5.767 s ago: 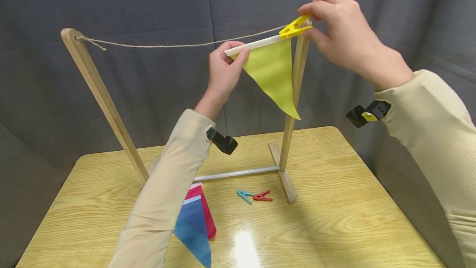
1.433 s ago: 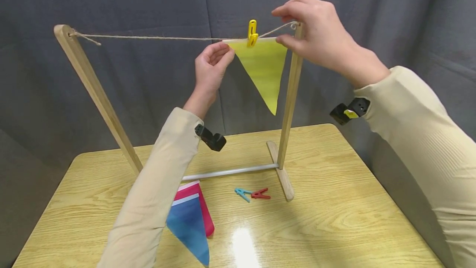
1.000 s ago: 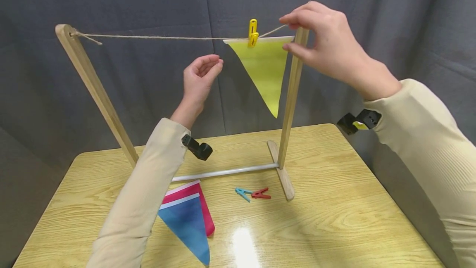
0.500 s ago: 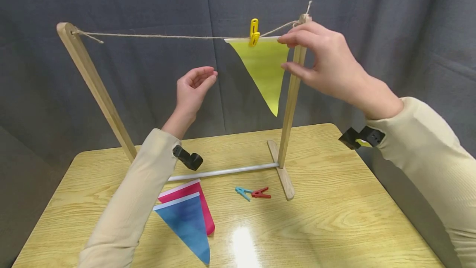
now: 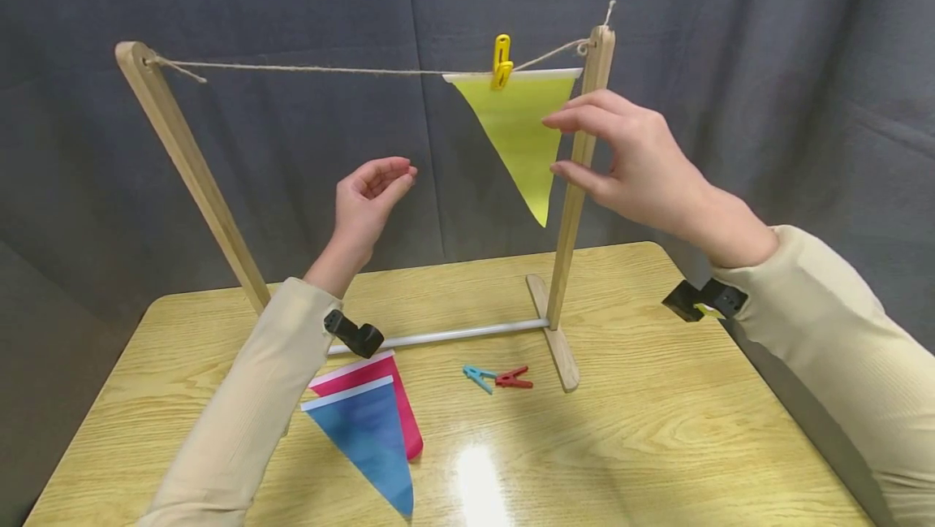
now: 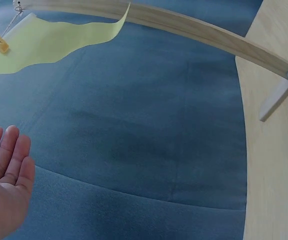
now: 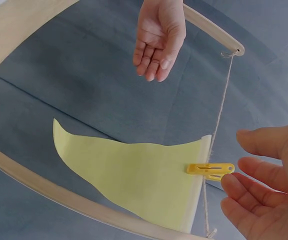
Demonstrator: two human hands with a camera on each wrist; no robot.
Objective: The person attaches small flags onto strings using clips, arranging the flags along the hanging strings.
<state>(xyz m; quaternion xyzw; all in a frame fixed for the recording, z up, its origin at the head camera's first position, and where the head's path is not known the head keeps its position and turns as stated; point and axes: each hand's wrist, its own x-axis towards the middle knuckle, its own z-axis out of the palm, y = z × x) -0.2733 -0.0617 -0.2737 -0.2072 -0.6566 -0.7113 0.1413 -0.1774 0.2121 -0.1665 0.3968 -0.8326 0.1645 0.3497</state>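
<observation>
A yellow triangular flag [image 5: 522, 125] with a white top edge hangs from the twine [image 5: 314, 69], pinned by a yellow clothespin [image 5: 501, 62] near the line's right end. My right hand [image 5: 635, 153] hovers in front of the flag's right edge, fingers and thumb spread apart, holding nothing. Left of the flag, my left hand [image 5: 368, 206] hangs in the air with loosely bent fingers; the left wrist view also shows this hand [image 6: 6, 185] without anything in it. In the right wrist view the clothespin [image 7: 210, 170] grips flag and twine together.
Two wooden posts [image 5: 193, 174] carry the twine, joined low down by a white rod [image 5: 460, 334]. On the wooden table [image 5: 657, 429] lie a blue flag [image 5: 368, 434] over a red flag [image 5: 407, 421], plus a light blue clothespin [image 5: 478, 377] touching a red clothespin [image 5: 514, 378].
Earlier my hands held the yellow flag and clothespin off the line; now both hang on the twine. My left hand let go and moved down and left; my right hand has lowered.
</observation>
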